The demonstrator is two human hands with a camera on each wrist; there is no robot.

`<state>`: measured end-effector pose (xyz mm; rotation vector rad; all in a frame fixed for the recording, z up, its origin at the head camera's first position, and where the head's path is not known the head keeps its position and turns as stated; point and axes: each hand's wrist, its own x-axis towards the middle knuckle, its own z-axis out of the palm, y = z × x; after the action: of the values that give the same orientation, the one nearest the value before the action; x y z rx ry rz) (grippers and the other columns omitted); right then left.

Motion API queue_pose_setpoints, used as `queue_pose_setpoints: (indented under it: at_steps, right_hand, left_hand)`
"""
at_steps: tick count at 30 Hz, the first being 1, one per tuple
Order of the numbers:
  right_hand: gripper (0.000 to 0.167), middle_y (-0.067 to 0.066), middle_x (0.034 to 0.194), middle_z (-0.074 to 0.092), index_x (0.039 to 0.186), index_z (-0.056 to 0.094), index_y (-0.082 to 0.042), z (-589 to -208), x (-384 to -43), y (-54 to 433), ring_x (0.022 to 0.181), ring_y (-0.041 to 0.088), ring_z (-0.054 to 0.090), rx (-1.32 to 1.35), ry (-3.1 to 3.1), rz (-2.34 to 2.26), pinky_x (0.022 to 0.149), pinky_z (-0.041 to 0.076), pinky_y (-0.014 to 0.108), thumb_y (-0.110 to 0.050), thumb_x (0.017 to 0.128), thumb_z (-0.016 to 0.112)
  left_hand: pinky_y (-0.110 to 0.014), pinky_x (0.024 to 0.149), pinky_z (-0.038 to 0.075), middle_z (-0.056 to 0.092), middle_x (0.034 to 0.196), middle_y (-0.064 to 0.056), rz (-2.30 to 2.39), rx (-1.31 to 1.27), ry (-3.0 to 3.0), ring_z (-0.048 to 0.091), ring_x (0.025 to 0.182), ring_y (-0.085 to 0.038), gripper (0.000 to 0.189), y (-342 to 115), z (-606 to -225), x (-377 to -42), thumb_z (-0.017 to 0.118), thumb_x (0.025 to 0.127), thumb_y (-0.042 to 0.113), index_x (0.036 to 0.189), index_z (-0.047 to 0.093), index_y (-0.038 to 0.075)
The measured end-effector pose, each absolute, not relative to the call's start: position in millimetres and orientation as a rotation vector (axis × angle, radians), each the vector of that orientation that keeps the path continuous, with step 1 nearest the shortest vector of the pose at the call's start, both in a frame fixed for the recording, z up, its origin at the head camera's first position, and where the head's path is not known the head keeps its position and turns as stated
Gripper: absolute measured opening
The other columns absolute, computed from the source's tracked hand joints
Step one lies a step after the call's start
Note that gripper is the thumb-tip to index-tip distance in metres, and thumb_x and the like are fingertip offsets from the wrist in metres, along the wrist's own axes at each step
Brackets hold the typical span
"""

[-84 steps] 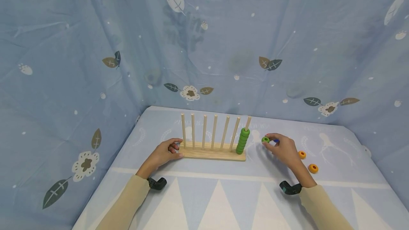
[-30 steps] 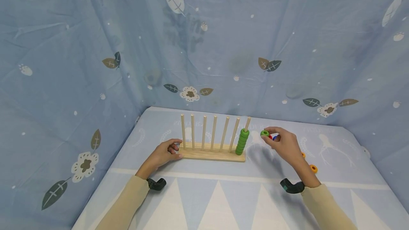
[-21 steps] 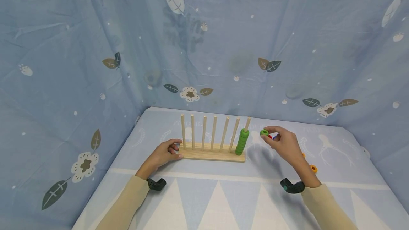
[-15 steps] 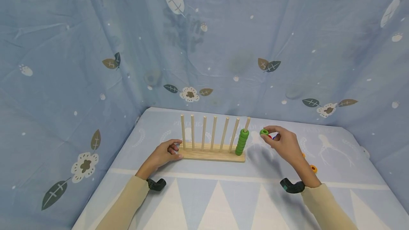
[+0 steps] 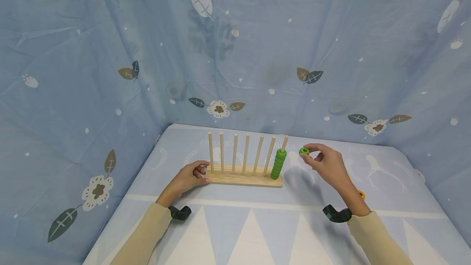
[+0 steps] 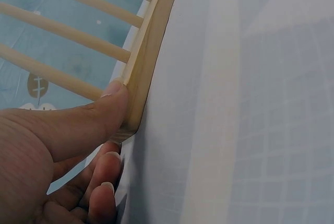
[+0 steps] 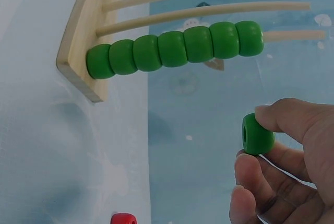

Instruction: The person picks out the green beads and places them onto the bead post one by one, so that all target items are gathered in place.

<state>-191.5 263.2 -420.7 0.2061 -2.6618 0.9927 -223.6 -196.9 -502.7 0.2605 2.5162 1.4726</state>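
Note:
A wooden peg rack (image 5: 239, 179) stands on the table, with several upright pegs along its base. My left hand (image 5: 189, 176) holds the rack's left end; in the left wrist view the thumb presses on the base and the other fingers curl behind it. Several green beads (image 5: 278, 165) are stacked on the rightmost peg, whose bare tip sticks out above them. Between thumb and fingertips, my right hand (image 5: 327, 166) pinches one more green bead (image 7: 258, 134). That bead is held in the air right of the stack, apart from the peg, its hole visible.
A red bead (image 7: 123, 219) shows at the bottom of the right wrist view. Near the right wrist lies an orange bead (image 5: 362, 194), partly covered by the arm. Patterned blue cloth (image 5: 257, 52) hangs behind the table and along both sides.
Since the earliest frame my right hand has risen a little with the green bead, and red showed beneath it. Over the last half second it barely moves. The left hand keeps its place.

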Motion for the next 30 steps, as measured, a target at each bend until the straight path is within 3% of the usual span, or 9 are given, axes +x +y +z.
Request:
queue_pose_setpoints:
  at_steps: [15,30]
  right_hand:
    - [0.032,0.008,0.1,0.071,0.122,0.071,-0.007,-408.6,-187.6,257.0,0.056,0.015,0.055,0.257,-2.622,0.971,0.044,0.039,0.029,-0.022,0.095,0.077]
    - [0.033,0.012,0.107,0.071,0.122,0.072,-0.007,-396.9,-184.9,251.5,0.063,0.017,0.055,0.239,-2.635,0.946,0.046,0.039,0.029,-0.022,0.093,0.079]
  left_hand:
    - [-0.036,0.075,0.044,0.06,0.107,-0.012,1.481,0.279,2.515,0.051,0.086,-0.022,0.061,-197.3,-505.5,-224.5,0.085,0.086,0.01,0.141,0.059,0.005]
    - [-0.036,0.079,0.044,0.059,0.107,-0.008,1.493,0.259,2.5,0.052,0.087,-0.022,0.06,-197.1,-505.7,-223.5,0.084,0.087,0.01,0.141,0.06,0.01]
